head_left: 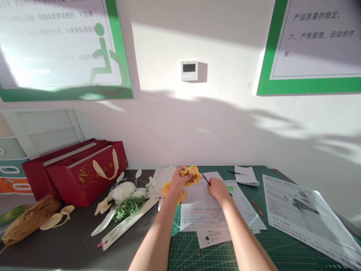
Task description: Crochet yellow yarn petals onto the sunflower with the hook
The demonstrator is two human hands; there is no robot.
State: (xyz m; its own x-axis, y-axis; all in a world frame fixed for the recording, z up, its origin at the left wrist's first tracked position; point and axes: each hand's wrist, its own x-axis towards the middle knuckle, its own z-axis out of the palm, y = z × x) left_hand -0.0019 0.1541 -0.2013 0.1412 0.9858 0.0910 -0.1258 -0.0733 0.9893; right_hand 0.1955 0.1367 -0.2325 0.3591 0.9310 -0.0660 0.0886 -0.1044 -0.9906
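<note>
My left hand point(179, 181) grips a yellow crocheted flower with a brown centre point(192, 176), its fingers wrapped round the near edge. A second yellow piece point(167, 188) lies under my left wrist, partly hidden. My right hand point(217, 188) is closed on a dark, thin tool point(205, 178), which points up and left toward the flower without touching it. Below both hands, handwritten sheets point(201, 207) lie on the green cutting mat point(183, 252).
Left: red gift bags point(87, 173), brown yarn point(34, 220), green cord point(129, 207), white crocheted pieces point(123, 190) and a long white strip point(131, 224). Right: a red pen point(258, 209), small papers with a black pen point(246, 176), and a large printed sheet point(304, 214). A wall stands behind.
</note>
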